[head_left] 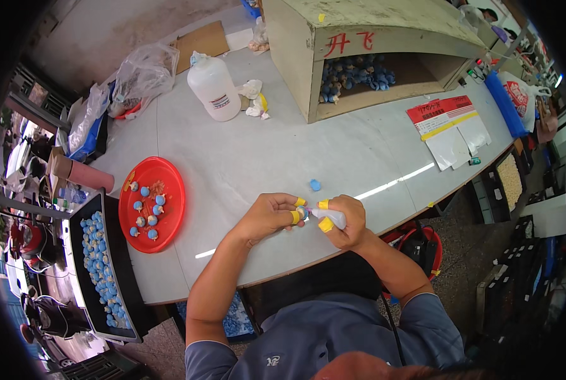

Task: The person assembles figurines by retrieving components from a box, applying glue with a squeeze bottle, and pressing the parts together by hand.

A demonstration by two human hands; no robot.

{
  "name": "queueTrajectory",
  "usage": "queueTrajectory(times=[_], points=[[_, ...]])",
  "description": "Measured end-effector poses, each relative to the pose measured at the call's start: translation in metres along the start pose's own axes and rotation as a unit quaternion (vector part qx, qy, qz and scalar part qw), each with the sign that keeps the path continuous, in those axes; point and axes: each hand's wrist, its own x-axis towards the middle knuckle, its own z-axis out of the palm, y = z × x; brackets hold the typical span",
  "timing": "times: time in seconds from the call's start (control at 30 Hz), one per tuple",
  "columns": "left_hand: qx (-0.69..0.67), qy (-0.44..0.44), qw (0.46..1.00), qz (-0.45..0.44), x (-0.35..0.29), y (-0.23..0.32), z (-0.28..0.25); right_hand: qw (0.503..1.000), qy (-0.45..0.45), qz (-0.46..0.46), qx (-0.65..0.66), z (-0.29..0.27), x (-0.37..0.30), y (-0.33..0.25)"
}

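Observation:
My left hand [270,216] is closed in a pinch on a small blue-and-beige round part [304,213], which its fingers partly hide. In my right hand [349,221] is a small white squeeze bottle [333,217], its pinkish tip pointing left and meeting the part or nearly so. Yellow tape wraps the fingertips of both hands. Just beyond them a loose blue piece [315,185] lies on the grey table [245,158]. To the left, a red round plate [176,218] holds several small blue-and-beige parts.
A black tray [123,266] full of similar parts stands off the table's left edge. Behind are a large white bottle [214,88] and crumpled tissue [252,95]. An open-fronted wooden box [295,57] holds blue pieces. Red-and-white papers [444,120] lie at the right.

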Motion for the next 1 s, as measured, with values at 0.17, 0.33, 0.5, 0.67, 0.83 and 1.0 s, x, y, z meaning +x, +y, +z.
queueTrajectory(times=[0.17,0.33,0.5,0.67,0.83,1.0], points=[[0.008,-0.002,1.000,-0.003,-0.002,0.001,0.001,1.000,-0.019,0.007,0.003,0.000,0.000,-0.001],[0.011,-0.001,1.000,-0.002,-0.003,0.003,0.002,1.000,-0.028,0.002,-0.006,0.000,0.002,-0.002],[0.003,0.011,1.000,-0.003,0.000,0.000,0.000,0.998,-0.035,-0.024,-0.037,-0.001,0.006,-0.005],[-0.008,0.025,1.000,0.006,0.002,-0.004,-0.001,0.990,-0.035,-0.068,-0.119,0.001,0.007,-0.012],[-0.019,0.034,0.999,0.005,0.002,-0.002,0.000,0.985,-0.048,-0.083,-0.145,0.000,0.005,-0.013],[-0.025,0.038,0.999,0.016,0.003,-0.006,-0.002,0.983,-0.050,-0.092,-0.149,0.002,0.004,-0.014]])
